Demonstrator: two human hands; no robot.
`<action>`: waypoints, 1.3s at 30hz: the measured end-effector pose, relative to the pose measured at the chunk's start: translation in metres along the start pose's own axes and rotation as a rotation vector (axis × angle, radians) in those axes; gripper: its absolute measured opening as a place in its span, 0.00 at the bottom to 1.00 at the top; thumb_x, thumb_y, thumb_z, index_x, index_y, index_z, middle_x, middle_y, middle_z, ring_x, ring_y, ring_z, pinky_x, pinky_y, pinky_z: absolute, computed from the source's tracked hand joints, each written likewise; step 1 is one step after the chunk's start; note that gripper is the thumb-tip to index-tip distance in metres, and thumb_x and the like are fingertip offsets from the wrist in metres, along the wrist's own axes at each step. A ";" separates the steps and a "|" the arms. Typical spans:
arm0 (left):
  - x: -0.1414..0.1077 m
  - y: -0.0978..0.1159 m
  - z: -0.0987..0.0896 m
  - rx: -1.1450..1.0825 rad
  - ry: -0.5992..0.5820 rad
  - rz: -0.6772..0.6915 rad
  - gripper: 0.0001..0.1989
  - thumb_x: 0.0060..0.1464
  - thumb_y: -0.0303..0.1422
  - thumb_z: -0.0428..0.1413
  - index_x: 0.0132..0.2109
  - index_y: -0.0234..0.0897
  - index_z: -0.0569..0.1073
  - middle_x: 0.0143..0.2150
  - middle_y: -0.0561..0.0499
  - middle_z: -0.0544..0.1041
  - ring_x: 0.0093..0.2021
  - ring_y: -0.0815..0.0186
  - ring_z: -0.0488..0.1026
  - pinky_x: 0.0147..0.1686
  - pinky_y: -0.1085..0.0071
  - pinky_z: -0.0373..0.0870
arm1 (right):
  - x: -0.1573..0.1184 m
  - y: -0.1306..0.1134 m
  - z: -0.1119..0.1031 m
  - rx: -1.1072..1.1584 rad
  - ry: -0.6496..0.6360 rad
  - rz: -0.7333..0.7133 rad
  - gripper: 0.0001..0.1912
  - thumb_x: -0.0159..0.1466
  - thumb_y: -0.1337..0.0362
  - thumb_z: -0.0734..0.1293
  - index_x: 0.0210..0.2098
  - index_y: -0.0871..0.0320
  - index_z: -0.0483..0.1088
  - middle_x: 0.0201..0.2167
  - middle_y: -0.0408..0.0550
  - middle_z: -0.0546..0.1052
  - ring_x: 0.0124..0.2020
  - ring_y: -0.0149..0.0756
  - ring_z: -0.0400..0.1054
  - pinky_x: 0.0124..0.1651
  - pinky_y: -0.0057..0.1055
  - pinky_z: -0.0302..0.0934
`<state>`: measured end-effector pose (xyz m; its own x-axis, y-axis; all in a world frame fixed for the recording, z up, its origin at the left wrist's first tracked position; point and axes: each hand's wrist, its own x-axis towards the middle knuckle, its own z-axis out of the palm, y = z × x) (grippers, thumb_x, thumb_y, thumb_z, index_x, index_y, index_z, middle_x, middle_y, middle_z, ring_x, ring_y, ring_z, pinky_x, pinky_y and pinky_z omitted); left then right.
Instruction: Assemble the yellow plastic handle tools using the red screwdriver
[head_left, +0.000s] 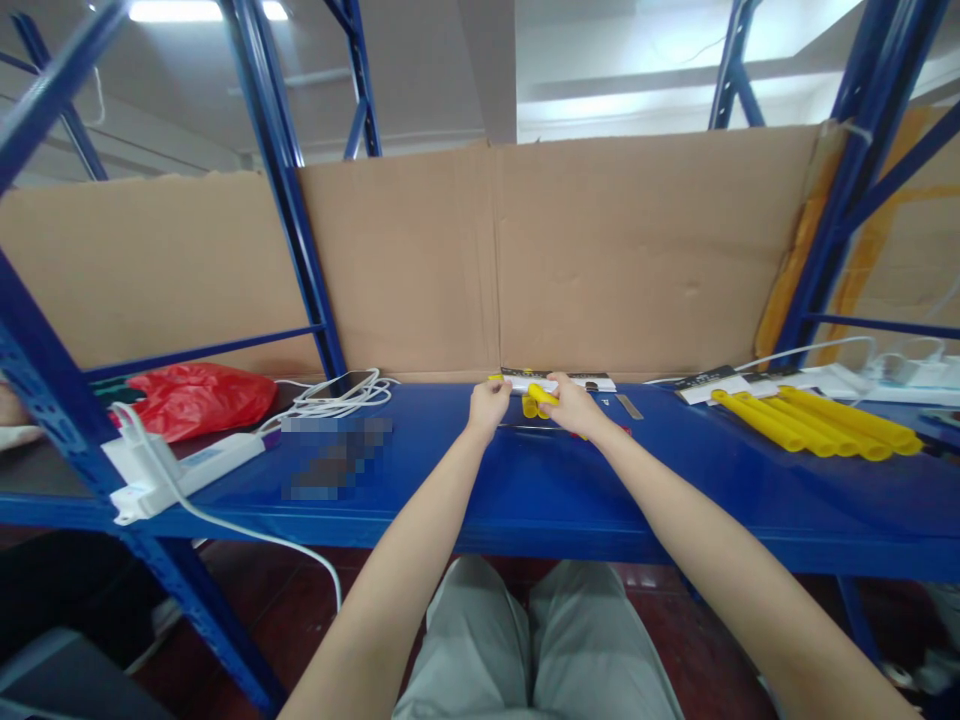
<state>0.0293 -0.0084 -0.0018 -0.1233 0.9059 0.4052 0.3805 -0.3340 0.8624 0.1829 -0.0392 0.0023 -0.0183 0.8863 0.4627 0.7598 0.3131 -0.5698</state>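
My left hand [489, 405] is closed, its fingertips at the left end of a white-and-black card or strip [529, 384]; what they pinch is too small to make out. My right hand [577, 408] closes on a short yellow piece [541, 394], which looks like a cut of tube. Just under it are short yellow tube pieces [530, 408] between my hands. In front of my hands lies a thin metal rod or blade [531, 428]. Right of my right hand a small flat metal strip [630, 407] rests on the blue shelf top [555, 500].
Several long yellow tubes [817, 422] lie at the right, with black-and-white cards [712, 384] behind them. At the left are a white power strip [195, 470], a coiled white cable [337, 397] and a red plastic bag [202, 398]. Cardboard [600, 260] walls the back; blue posts [289, 200] frame the shelf.
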 end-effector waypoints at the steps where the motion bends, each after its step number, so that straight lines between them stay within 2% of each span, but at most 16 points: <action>1: 0.000 0.000 0.001 -0.073 -0.010 0.005 0.10 0.53 0.27 0.54 0.39 0.32 0.79 0.42 0.46 0.80 0.46 0.60 0.75 0.49 0.69 0.67 | 0.000 -0.001 0.000 -0.040 -0.008 0.002 0.23 0.55 0.69 0.68 0.50 0.58 0.64 0.41 0.52 0.77 0.37 0.38 0.71 0.36 0.28 0.59; 5: -0.004 0.002 0.006 -0.339 -0.142 0.010 0.10 0.47 0.24 0.58 0.38 0.35 0.79 0.39 0.49 0.81 0.43 0.62 0.76 0.49 0.67 0.67 | -0.001 -0.002 0.001 -0.092 -0.011 0.013 0.25 0.57 0.69 0.65 0.54 0.61 0.60 0.45 0.57 0.76 0.42 0.42 0.71 0.40 0.32 0.60; 8: -0.009 0.003 0.007 -0.393 -0.277 -0.008 0.06 0.44 0.27 0.61 0.33 0.35 0.80 0.36 0.49 0.80 0.42 0.60 0.75 0.47 0.66 0.68 | -0.001 -0.001 0.003 -0.047 0.006 0.022 0.26 0.57 0.69 0.65 0.55 0.61 0.59 0.45 0.58 0.76 0.44 0.43 0.71 0.42 0.33 0.61; 10: -0.012 0.002 0.008 -0.415 -0.326 -0.032 0.06 0.44 0.30 0.62 0.33 0.34 0.79 0.35 0.48 0.80 0.41 0.60 0.74 0.44 0.67 0.68 | -0.001 0.000 0.005 0.004 0.014 -0.012 0.27 0.56 0.70 0.65 0.55 0.60 0.59 0.44 0.56 0.76 0.44 0.43 0.71 0.42 0.34 0.62; 12: -0.012 0.002 0.008 -0.464 -0.298 -0.060 0.07 0.46 0.31 0.62 0.33 0.34 0.79 0.34 0.48 0.80 0.39 0.60 0.74 0.41 0.68 0.69 | 0.000 -0.001 0.008 0.103 0.034 -0.049 0.29 0.54 0.71 0.67 0.55 0.59 0.59 0.42 0.53 0.76 0.43 0.41 0.71 0.43 0.33 0.63; 14: -0.011 0.003 0.009 -0.522 -0.219 -0.094 0.06 0.46 0.32 0.61 0.32 0.33 0.78 0.32 0.47 0.80 0.37 0.61 0.74 0.39 0.70 0.69 | 0.001 -0.003 0.009 0.273 0.034 -0.026 0.28 0.53 0.71 0.68 0.53 0.59 0.61 0.39 0.50 0.77 0.39 0.38 0.72 0.41 0.32 0.64; 17: -0.008 0.007 0.010 -0.604 -0.117 -0.157 0.05 0.45 0.30 0.60 0.30 0.32 0.77 0.29 0.47 0.79 0.34 0.61 0.75 0.38 0.70 0.69 | 0.001 -0.008 0.004 0.568 -0.038 0.121 0.16 0.56 0.68 0.67 0.44 0.59 0.66 0.32 0.46 0.77 0.31 0.33 0.71 0.34 0.28 0.64; 20: -0.007 0.010 0.010 -0.651 -0.048 -0.203 0.05 0.44 0.30 0.60 0.29 0.31 0.76 0.26 0.48 0.78 0.32 0.61 0.75 0.36 0.69 0.69 | 0.000 -0.012 -0.004 0.733 -0.100 0.274 0.02 0.60 0.66 0.64 0.33 0.59 0.68 0.25 0.44 0.75 0.23 0.29 0.68 0.26 0.24 0.61; 23: -0.006 0.011 0.007 -0.688 0.058 -0.221 0.04 0.45 0.29 0.58 0.29 0.32 0.75 0.26 0.49 0.77 0.32 0.61 0.75 0.35 0.69 0.69 | -0.002 -0.013 -0.010 0.844 -0.143 0.356 0.05 0.63 0.67 0.62 0.30 0.58 0.66 0.19 0.42 0.72 0.18 0.27 0.64 0.22 0.23 0.59; 28: -0.004 0.014 0.001 -0.827 0.212 -0.254 0.07 0.52 0.31 0.54 0.32 0.33 0.74 0.31 0.48 0.79 0.36 0.61 0.76 0.39 0.70 0.70 | -0.002 -0.012 -0.009 0.880 -0.216 0.306 0.06 0.63 0.68 0.62 0.29 0.60 0.67 0.18 0.43 0.72 0.16 0.26 0.62 0.21 0.24 0.56; 33: -0.004 0.015 0.001 -0.921 0.227 -0.310 0.11 0.56 0.35 0.52 0.35 0.32 0.75 0.36 0.46 0.79 0.39 0.61 0.77 0.42 0.70 0.70 | -0.002 -0.009 -0.005 0.886 -0.221 0.194 0.09 0.62 0.67 0.63 0.25 0.59 0.64 0.15 0.40 0.67 0.15 0.24 0.57 0.21 0.24 0.51; 39: -0.006 0.020 -0.003 -0.977 0.130 -0.410 0.17 0.60 0.42 0.46 0.45 0.35 0.73 0.33 0.48 0.76 0.33 0.62 0.77 0.37 0.66 0.72 | 0.003 -0.002 -0.008 0.926 -0.156 0.119 0.17 0.61 0.57 0.65 0.20 0.57 0.57 0.13 0.35 0.60 0.15 0.23 0.53 0.20 0.24 0.48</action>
<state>0.0345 -0.0215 0.0137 -0.1939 0.9810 0.0085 -0.6048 -0.1264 0.7863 0.1869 -0.0401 0.0102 -0.1116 0.9445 0.3090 -0.0544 0.3046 -0.9509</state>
